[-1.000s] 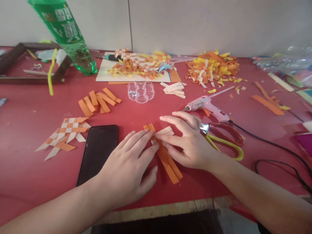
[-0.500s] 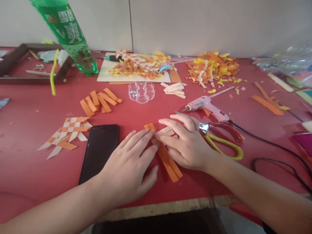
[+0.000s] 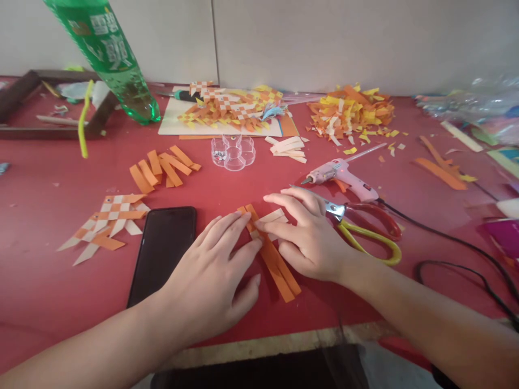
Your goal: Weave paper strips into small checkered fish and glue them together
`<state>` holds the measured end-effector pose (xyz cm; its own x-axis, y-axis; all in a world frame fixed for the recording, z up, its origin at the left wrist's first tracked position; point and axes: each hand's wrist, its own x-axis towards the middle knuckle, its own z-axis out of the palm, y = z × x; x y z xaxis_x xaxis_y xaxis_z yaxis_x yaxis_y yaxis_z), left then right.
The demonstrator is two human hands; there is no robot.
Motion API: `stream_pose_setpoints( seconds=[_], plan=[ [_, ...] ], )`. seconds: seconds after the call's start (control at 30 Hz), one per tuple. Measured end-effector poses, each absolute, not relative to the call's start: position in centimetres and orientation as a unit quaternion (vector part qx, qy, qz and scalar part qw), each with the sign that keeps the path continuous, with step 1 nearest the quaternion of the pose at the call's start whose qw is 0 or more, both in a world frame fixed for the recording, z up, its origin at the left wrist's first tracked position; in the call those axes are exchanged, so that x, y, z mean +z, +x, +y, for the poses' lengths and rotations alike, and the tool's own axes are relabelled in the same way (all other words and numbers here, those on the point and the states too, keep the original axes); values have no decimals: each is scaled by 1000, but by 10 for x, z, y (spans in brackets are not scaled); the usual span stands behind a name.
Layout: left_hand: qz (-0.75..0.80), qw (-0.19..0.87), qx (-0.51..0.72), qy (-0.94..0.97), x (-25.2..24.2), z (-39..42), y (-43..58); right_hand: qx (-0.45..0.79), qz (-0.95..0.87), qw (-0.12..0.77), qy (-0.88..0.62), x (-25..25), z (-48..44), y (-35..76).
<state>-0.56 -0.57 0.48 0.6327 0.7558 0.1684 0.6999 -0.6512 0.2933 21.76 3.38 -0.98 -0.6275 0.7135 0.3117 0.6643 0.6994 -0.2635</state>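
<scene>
Orange paper strips (image 3: 279, 270) lie slantwise on the red table, crossed by cream paper strips (image 3: 275, 217) near their far end. My left hand (image 3: 223, 259) rests on the left side of the crossing, fingertips on the orange paper, fingers stretched out. From the right, my right hand (image 3: 304, 232) touches the cream strips and the crossing, its fingers spread. Fingers partly hide the weave. Just beyond my right hand lie scissors (image 3: 368, 229) with one red and one yellow handle; their blades are partly covered. A black phone (image 3: 164, 248) lies left of my left hand.
A pink glue gun (image 3: 344, 177) with a black cord lies at right. Woven paper fish (image 3: 107, 219) lie at left. Loose orange strips (image 3: 162, 167), a clear divided dish (image 3: 233, 154), a paper scrap pile (image 3: 352, 113) and a green bottle (image 3: 113, 59) stand farther back.
The whole view has shifted slightly, so everything sits a little farther left. Both hands keep nearly the same pose on the paper strips.
</scene>
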Motion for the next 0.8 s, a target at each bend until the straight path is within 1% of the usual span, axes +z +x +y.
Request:
stream_pose_setpoints(
  seconds=[0.17,0.27,0.33,0.47,0.53,0.7,0.8],
  plan=[
    [401,112,144,898,7,-3,-7,48,-899,203,-386,-13,30,214],
    [404,128,186,886,10,1,-8,63,-900,212,-375,-14,31,216],
    [415,154,226,868,12,2,-9,74,-898,237,-364,-13,32,218],
    [487,239,283,791,14,2,-10,80,-872,339,-345,-8,34,219],
    [524,289,307,740,12,1,-9,77,-864,360,-344,-7,34,219],
    [543,439,312,644,8,-1,-9,72,-857,346,-374,-5,34,219],
    [541,513,312,590,9,0,-8,86,-858,318,-393,-4,32,217]
  ],
)
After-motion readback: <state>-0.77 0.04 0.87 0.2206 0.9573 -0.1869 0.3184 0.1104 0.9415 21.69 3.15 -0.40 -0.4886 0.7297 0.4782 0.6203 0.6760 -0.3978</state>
